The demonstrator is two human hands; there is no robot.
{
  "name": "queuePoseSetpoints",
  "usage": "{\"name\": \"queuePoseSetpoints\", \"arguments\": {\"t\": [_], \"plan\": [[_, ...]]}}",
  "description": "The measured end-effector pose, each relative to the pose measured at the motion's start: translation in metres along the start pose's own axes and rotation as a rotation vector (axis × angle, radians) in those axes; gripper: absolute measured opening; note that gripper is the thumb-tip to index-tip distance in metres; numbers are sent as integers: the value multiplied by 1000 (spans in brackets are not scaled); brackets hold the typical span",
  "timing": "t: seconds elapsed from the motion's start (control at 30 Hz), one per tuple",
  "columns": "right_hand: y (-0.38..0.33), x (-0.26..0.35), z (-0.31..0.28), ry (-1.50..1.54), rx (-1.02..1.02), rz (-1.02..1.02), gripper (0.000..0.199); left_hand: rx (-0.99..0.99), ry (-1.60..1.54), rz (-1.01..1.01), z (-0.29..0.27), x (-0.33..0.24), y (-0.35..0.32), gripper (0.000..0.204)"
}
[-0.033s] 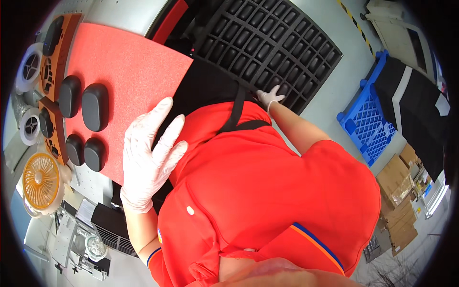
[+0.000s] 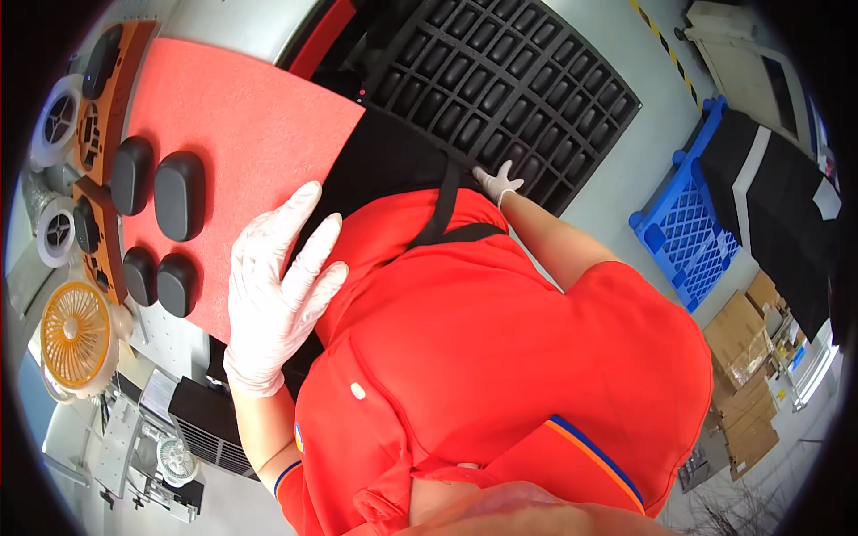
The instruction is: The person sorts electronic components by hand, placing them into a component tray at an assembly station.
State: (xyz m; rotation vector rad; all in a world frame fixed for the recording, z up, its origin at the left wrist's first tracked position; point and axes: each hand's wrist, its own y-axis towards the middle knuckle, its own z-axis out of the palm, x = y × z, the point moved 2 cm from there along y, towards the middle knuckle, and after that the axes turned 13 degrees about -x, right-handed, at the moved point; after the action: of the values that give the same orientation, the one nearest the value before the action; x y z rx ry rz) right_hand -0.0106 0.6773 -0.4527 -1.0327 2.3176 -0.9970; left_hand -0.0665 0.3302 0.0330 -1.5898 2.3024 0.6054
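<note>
Two gloved hands (image 2: 277,286) beside upright-lying black pads (image 2: 179,195).

Brown cardboard boxes (image 2: 749,357) stacked at far right, below the blue crate (image 2: 693,237); flat, some w/ open flaps, one or two w/ small pale labels, too small to make out. Dark screen (image 2: 786,85) in pale frame, top right, tilted, nothing readable on it. White label (image 2: 827,198) on black cover, right edge. No signs visible.
</note>
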Motion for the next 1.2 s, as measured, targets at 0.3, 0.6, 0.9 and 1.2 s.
{"name": "queuePoseSetpoints", "arguments": {"t": [0.3,0.6,0.9,1.2], "plan": [[10,43,-108,581,-321,-505,49,-489,266,-563,-83,103,-75,42],[-282,320,-332,1045,-436,-1626,24,-565,400,-500,-121,185,-147,60],[-472,432,-237,-578,-216,-2243,68,-485,752,-571,-142,285,-158,57],[-478,536,-235,-171,-643,-2391,58,-560,760,-556,-144,282,-150,68]]}}
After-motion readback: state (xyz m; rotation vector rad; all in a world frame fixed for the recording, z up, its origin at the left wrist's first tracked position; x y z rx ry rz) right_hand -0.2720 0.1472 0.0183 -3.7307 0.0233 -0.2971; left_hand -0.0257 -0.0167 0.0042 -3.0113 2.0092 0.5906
